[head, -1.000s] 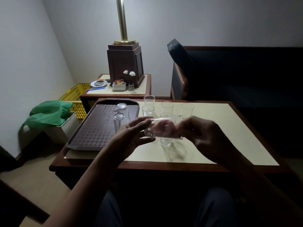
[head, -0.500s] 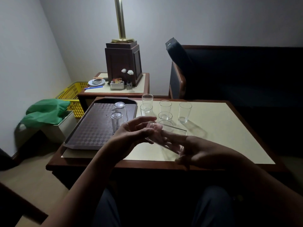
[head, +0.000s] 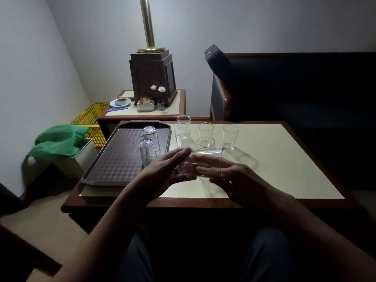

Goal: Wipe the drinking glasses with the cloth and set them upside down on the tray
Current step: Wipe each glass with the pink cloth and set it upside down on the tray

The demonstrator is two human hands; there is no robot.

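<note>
Glass [head: 205, 159] lay sideways over the table's [head: 284, 169] near side, left hand [head: 168, 169] pinching one end, right hand [head: 234, 178] cradling the other with curled fingers, likely to turn it for wiping, though no cloth showed; two glasses [head: 147, 151] sat inverted on the tray [head: 114, 159].

Side table [head: 181, 98] behind desk: wooden lamp base [head: 152, 78] with brass pole [head: 148, 23], saucer [head: 120, 102], blue pen [head: 116, 109], white flowers [head: 158, 88]. Yellow basket [head: 91, 119] left; dark sofa [head: 295, 88] right.

Two glasses [head: 147, 151] stand on the tray [head: 114, 159] (its far right part). Five other glasses [head: 206, 131] stand right of it, a side table [head: 181, 98] behind.
</note>
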